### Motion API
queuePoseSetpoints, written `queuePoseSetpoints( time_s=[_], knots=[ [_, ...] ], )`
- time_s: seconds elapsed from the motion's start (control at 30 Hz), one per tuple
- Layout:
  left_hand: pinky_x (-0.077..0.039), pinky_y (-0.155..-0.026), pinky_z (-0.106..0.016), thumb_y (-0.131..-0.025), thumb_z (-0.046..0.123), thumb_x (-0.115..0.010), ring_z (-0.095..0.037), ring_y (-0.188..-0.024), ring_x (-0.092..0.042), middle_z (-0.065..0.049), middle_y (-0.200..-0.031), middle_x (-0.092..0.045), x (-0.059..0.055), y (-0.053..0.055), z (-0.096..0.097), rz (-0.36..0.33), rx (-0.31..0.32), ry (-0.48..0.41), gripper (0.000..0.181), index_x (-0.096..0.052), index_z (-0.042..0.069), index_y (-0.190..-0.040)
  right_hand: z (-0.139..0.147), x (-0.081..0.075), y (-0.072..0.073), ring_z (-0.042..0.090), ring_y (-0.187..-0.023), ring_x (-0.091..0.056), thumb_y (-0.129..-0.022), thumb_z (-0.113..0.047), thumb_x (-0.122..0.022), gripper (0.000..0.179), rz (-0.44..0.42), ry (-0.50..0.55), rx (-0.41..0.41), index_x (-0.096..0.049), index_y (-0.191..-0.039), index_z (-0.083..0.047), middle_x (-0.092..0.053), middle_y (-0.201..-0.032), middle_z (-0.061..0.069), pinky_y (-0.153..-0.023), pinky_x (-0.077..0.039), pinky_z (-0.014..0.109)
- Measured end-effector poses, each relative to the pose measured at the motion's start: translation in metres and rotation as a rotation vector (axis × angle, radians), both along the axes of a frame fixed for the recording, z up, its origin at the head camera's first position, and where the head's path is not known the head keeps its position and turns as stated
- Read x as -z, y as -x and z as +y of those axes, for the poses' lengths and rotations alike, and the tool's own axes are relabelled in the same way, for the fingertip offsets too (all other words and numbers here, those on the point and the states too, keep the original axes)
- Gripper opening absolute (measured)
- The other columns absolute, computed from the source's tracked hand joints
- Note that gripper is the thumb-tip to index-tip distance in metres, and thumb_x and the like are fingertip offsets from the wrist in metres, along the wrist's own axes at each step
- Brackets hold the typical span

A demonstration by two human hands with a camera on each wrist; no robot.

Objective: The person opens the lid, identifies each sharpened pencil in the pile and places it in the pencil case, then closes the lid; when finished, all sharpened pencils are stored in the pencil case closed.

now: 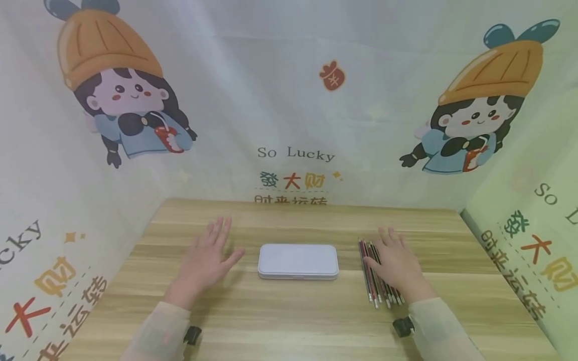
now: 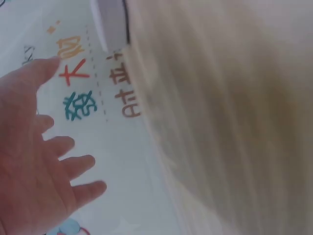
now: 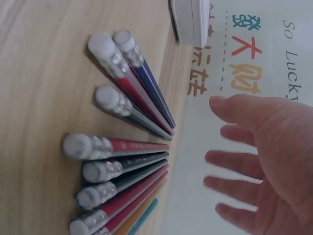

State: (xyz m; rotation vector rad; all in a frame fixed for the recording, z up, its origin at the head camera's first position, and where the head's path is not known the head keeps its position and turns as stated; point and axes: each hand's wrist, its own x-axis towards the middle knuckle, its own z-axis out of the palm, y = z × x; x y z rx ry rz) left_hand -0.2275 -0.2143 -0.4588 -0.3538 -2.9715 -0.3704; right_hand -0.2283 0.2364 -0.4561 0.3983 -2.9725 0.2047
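A white, closed, rounded box like a pencil case [image 1: 298,260] lies in the middle of the wooden table. To its left my left hand [image 1: 205,265] is spread palm down, holding nothing. My right hand [image 1: 397,263] hovers over a bunch of pencils [image 1: 377,286] on the right, fingers extended and thumb out. In the right wrist view several pencils [image 3: 142,147] lie fanned out, their white eraser ends toward the camera, some red, some dark. That view shows a gap between the right hand [image 3: 274,161] and the pencils. The left wrist view shows the left hand [image 2: 39,161] with fingers apart.
The wooden table [image 1: 298,321] has a light striped grain. A pale curtain [image 1: 289,100] with cartoon figures and lettering hangs behind it and along both sides. A small black device [image 1: 192,335] sits at the left wrist, another black device [image 1: 403,327] at the right.
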Motion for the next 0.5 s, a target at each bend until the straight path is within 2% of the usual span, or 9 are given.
queuePoseSetpoints(
  time_s=[0.1, 0.2, 0.27, 0.37, 0.5],
  knots=[
    [-0.024, -0.124, -0.066, -0.1, 0.051, -0.06, -0.042, -0.157, -0.022, -0.017, -0.173, -0.012, 0.003, -0.001, 0.002, 0.04, 0.072, -0.01, 0.093, -0.007, 0.014, -0.167, -0.003, 0.001, 0.001, 0.045, -0.132, -0.057, -0.096, -0.032, -0.072, 0.053, 0.057, 0.012, -0.049, -0.062, -0.139, -0.003, -0.062, -0.142, 0.023, -0.112, -0.045, 0.062],
    [-0.032, -0.122, -0.061, -0.096, 0.039, -0.071, -0.044, -0.152, -0.032, -0.019, -0.172, -0.017, 0.006, -0.004, 0.006, 0.055, 0.137, -0.034, 0.094, -0.015, 0.011, -0.166, -0.007, 0.003, 0.003, 0.04, -0.12, -0.067, -0.092, -0.028, -0.078, 0.048, 0.106, 0.04, -0.092, -0.068, -0.132, -0.006, -0.07, -0.132, 0.017, -0.101, -0.056, 0.056],
    [-0.038, -0.119, -0.06, -0.095, 0.035, -0.073, -0.046, -0.148, -0.039, -0.02, -0.17, -0.022, 0.008, -0.006, 0.009, 0.04, 0.159, -0.047, 0.09, -0.022, 0.009, -0.164, -0.009, 0.004, 0.005, 0.039, -0.118, -0.069, -0.09, -0.028, -0.08, 0.047, 0.114, 0.066, -0.115, -0.069, -0.131, -0.006, -0.071, -0.13, 0.017, -0.099, -0.057, 0.055],
    [-0.039, -0.118, -0.061, -0.094, 0.032, -0.074, -0.046, -0.146, -0.042, -0.021, -0.168, -0.028, 0.01, -0.008, 0.014, -0.032, 0.178, -0.093, 0.086, -0.028, 0.009, -0.163, -0.015, 0.004, 0.006, 0.038, -0.12, -0.068, -0.088, -0.029, -0.082, 0.051, 0.083, 0.11, -0.161, -0.068, -0.132, -0.007, -0.071, -0.132, 0.016, -0.102, -0.056, 0.055],
    [-0.031, -0.123, -0.059, -0.094, 0.032, -0.075, -0.042, -0.152, -0.034, -0.019, -0.169, -0.026, 0.011, -0.006, 0.021, -0.122, 0.228, -0.163, 0.091, -0.022, 0.01, -0.165, -0.025, -0.001, 0.007, 0.036, -0.126, -0.065, -0.085, -0.035, -0.084, 0.059, 0.037, 0.172, -0.235, -0.067, -0.135, -0.01, -0.068, -0.137, 0.012, -0.108, -0.052, 0.055]
  ],
)
